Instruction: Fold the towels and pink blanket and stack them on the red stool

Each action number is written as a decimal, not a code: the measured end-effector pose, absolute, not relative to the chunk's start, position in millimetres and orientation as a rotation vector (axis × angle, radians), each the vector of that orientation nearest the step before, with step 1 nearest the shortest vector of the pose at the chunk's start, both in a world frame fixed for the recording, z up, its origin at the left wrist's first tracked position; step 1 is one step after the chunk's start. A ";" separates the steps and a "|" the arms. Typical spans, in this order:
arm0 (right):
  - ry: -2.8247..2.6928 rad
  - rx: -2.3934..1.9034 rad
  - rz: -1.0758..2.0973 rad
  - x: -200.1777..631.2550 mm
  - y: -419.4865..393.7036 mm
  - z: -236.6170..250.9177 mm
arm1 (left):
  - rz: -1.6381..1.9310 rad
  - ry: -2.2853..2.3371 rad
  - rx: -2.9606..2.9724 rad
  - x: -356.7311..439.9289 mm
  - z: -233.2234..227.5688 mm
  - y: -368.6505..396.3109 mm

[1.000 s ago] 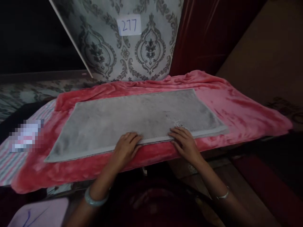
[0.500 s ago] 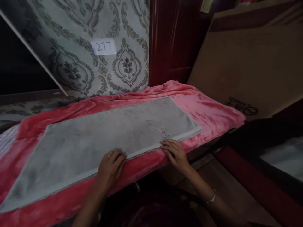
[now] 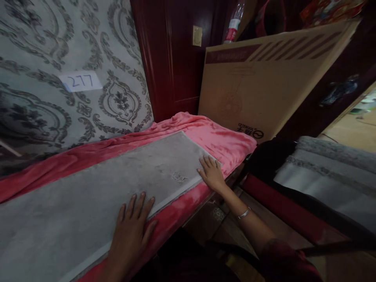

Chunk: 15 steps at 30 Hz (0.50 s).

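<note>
A long grey towel (image 3: 117, 180) lies flat on a pink plush blanket (image 3: 205, 133), its pale hemmed edge along the near side and a small embroidered patch near its right end. My left hand (image 3: 132, 227) rests with fingers spread over the near edge of the towel, left of the embroidery. My right hand (image 3: 212, 173) lies flat at the towel's near right corner, fingers apart, covering that corner. Neither hand holds anything. The left end of the towel runs out of view.
Behind the blanket stand a patterned wall with a paper (image 3: 82, 81) marked 277, and a dark red door (image 3: 173, 58). A large cardboard box (image 3: 246, 86) leans at the back right, a plastic bottle (image 3: 234, 25) behind it. Folded grey cloths (image 3: 331, 168) lie at the right.
My view has swung to the right. My fingers, earlier curled on the near hem, are now spread flat. My right hand has slid right along the edge to the corner.
</note>
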State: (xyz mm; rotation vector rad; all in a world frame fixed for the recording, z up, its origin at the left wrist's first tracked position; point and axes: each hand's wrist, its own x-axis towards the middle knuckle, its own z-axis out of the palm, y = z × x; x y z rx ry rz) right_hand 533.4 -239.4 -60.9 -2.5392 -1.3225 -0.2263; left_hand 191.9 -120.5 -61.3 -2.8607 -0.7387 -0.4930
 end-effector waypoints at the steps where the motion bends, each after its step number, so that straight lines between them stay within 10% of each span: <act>1: -1.319 -2.530 -0.219 534.8 -240.3 -60.7 | -0.491 -0.736 -2.858 190.5 -61.5 -120.2; 15: -1.021 -2.557 0.132 609.4 -224.4 -13.4 | -0.535 -0.748 -2.851 188.8 -69.2 -116.3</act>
